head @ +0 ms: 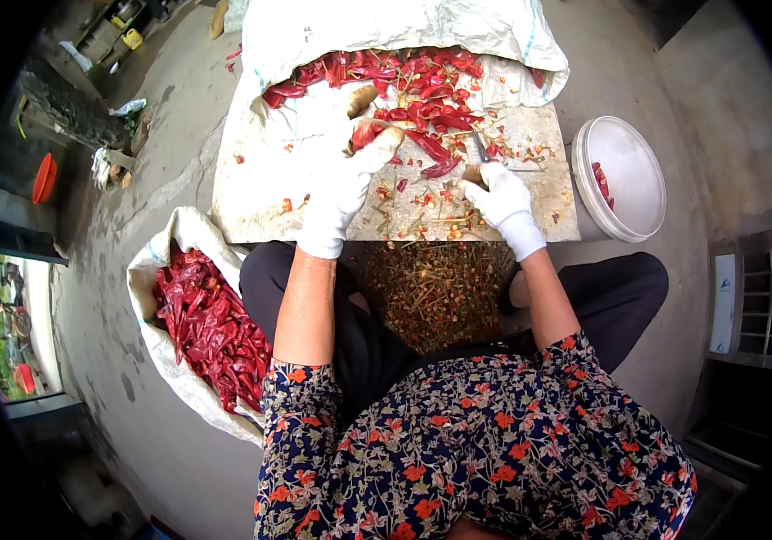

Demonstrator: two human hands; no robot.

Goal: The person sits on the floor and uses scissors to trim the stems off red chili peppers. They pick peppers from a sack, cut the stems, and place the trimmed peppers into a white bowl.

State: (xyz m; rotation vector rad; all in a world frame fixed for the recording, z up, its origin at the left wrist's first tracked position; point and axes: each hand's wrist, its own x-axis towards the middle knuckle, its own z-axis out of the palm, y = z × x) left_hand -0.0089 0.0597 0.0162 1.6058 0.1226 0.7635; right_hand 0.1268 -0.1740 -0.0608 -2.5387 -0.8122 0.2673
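Observation:
My left hand (355, 172), in a white glove with brown-stained fingertips, grips a red dried chilli pepper (364, 135) over the board (258, 209). In my right hand (502, 199), gloved the same way, is a slim metal cutting tool (480, 144) with its tip pointing away from me; whether it is scissors or a knife is unclear. Loose red chillies (434, 152) lie between the two hands, among cut stems and small scraps (453, 216). Behind them a heap of chillies (420, 71) spills from the mouth of a white woven sack (393, 27).
An open woven sack (156, 354) full of red chillies (214, 331) stands on the floor at my left. To the board's right is a white plastic bucket (636, 175) with a few chillies inside. Stem waste (433, 290) covers the floor between my legs.

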